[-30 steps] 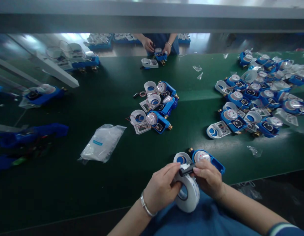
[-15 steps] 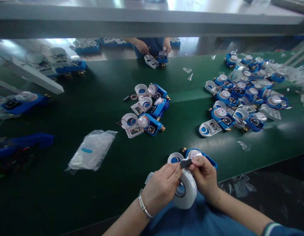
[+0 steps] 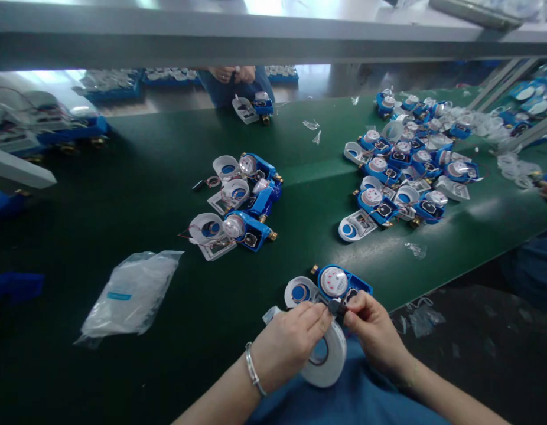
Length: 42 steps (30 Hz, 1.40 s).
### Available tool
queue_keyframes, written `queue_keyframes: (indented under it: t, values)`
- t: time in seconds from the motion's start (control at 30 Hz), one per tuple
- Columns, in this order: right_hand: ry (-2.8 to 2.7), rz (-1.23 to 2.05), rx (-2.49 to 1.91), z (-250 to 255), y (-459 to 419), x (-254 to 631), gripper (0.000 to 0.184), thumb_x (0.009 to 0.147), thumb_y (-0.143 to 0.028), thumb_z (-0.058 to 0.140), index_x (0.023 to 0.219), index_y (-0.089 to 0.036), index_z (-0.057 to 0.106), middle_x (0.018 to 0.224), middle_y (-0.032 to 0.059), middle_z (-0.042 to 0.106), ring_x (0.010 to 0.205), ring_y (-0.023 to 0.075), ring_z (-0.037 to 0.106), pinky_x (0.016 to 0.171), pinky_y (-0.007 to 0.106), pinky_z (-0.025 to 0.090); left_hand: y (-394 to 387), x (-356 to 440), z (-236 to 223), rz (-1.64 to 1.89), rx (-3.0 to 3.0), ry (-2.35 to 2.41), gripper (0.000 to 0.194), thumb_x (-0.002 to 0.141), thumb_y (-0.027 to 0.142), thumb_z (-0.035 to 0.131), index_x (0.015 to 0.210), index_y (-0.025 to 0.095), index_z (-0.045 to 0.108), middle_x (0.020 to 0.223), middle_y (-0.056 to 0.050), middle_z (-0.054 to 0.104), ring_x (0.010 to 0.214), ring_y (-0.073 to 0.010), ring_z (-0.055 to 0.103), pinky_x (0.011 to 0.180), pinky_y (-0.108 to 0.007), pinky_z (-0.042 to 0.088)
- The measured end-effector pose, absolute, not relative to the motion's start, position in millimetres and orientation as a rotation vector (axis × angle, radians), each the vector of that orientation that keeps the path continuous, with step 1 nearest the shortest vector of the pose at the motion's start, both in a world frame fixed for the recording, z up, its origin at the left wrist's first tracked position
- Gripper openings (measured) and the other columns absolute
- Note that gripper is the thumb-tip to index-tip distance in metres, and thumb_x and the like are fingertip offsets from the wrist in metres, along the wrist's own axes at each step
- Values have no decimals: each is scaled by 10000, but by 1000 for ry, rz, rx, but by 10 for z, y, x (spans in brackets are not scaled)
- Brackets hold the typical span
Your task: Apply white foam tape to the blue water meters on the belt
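Note:
My left hand [image 3: 293,336], with a bracelet at its wrist, is closed on a roll of white tape [image 3: 337,360] that hangs below its fingers. My right hand [image 3: 373,324] pinches a small black part [image 3: 338,307]; my left fingertips touch its other end. Just beyond my hands lies a blue water meter [image 3: 334,281] with a clear round dial and a brass fitting. Beside it on the left is its white cover [image 3: 299,291] with a round opening, partly behind my left hand.
Several blue meters with white covers [image 3: 251,230] lie mid-table, and a larger group [image 3: 380,168] lies to the right. A plastic bag of white pieces [image 3: 132,295] rests at left. A shelf edge [image 3: 256,47] crosses above. Across the green table [image 3: 309,218] are another person's hands [image 3: 233,74].
My view has turned right, so the table things sit further left. My hands and the tape have shifted slightly, uncovering more of the near meter. The co-worker's hands have come off their meter.

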State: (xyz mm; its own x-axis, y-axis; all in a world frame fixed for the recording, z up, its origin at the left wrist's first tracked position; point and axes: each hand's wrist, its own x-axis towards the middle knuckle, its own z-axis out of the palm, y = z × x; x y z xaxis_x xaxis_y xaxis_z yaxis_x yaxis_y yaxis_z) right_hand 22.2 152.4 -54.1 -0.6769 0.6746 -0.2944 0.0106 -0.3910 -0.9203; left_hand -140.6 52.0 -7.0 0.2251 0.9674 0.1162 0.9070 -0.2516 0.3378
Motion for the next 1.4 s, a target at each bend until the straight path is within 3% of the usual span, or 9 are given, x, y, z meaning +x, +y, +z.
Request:
queue_keyframes:
  t: [0.2,0.37,0.57,0.63,0.77,0.9,1.13,1.4]
  values:
    - [-1632,1776,-947,-606,1488,294,165,740,-252,623,682,-186,483,654,-27,485,622,98,447,593,223,387,533,-1357,-24,339,2336,1807,303,844,137,395,1134,97,472,1037,-127,608,902,-201,582,688,-302,544]
    - [-1528,1772,-1098,-694,1456,238,219,745,-332,610,666,-185,469,615,-34,470,561,95,435,527,215,386,622,-1344,-95,153,2390,1781,302,819,121,402,1108,81,479,1063,-154,589,929,-241,572,669,-323,535]
    - [-1556,1504,-1321,-873,1771,197,277,730,-386,606,627,-172,464,570,-44,464,543,91,417,536,217,362,862,-1061,-47,239,2486,1395,239,848,197,385,1059,142,481,881,-76,588,755,-171,544,539,-255,478]
    - [-1536,1385,-1389,-971,1969,262,277,732,-407,591,642,-172,476,572,-45,467,537,92,413,525,215,355,939,-1073,-68,257,2428,1353,209,848,192,392,1034,166,485,862,-52,575,749,-154,536,566,-244,478]
    - [-1599,1451,-1511,-1207,2272,520,289,701,-440,595,669,-165,511,568,-35,498,501,105,434,475,223,354,1057,-1363,-329,140,2168,1641,284,794,96,452,1061,191,477,1052,-69,567,870,-160,562,698,-266,499]
    - [-1851,1435,-1593,-1415,2366,646,253,699,-405,585,648,-162,540,558,-21,532,503,118,469,492,233,356,1118,-1490,-729,-25,2108,1664,256,745,93,498,979,192,528,1374,-130,333,890,-205,590,621,-293,511]
    - [-2255,1169,-1745,-1496,2434,490,185,726,-341,553,637,-180,569,623,7,612,591,132,553,562,229,360,1157,-1364,-1000,-267,1993,1587,322,752,155,491,1063,233,516,1429,-125,240,848,-247,600,649,-379,522]
    - [-2684,681,-1715,-1346,2421,355,218,776,-400,529,662,-237,617,646,31,597,670,184,536,572,272,308,1145,-1364,-964,-288,1918,1629,373,762,99,414,1088,242,525,1435,-111,242,858,-244,592,625,-374,520]
